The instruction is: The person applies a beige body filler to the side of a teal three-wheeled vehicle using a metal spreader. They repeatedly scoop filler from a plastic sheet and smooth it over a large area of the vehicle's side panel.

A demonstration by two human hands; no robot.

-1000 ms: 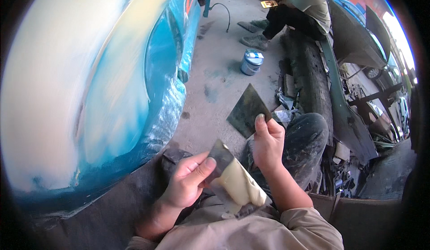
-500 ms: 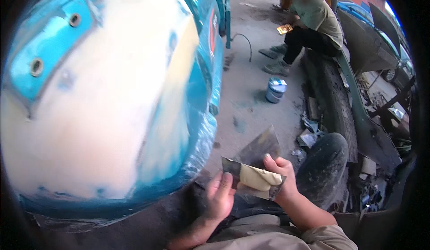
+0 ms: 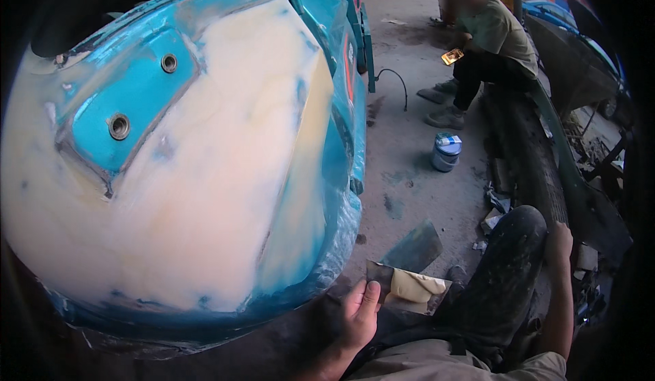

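My left hand (image 3: 361, 313) grips a flat metal filler spreader (image 3: 377, 275) at its left edge, thumb on top. A thick fold of cream body filler (image 3: 411, 287) lies on the plate. Just beyond it shows a second thin grey plate (image 3: 413, 246); whether it rests on the ground or against the first one, I cannot tell. My right hand (image 3: 559, 242) is out beside my bent knee (image 3: 515, 244), at the edge of a long dark beam (image 3: 529, 156). Its fingers are mostly hidden. On my left stands a turquoise vehicle panel (image 3: 218, 176), widely coated with smoothed cream filler.
A lidded grey-blue can (image 3: 447, 154) stands on the concrete floor (image 3: 402, 121). Farther back a seated person (image 3: 501, 36) holds a phone (image 3: 452, 57). A thin curved hose (image 3: 399, 80) sticks out by the vehicle. Rubble (image 3: 492, 220) lies along the beam.
My right hand has left the filler spreader and moved right, beside my knee. The left hand still holds the spreader. The view has shifted, so the panel shows more of its top.
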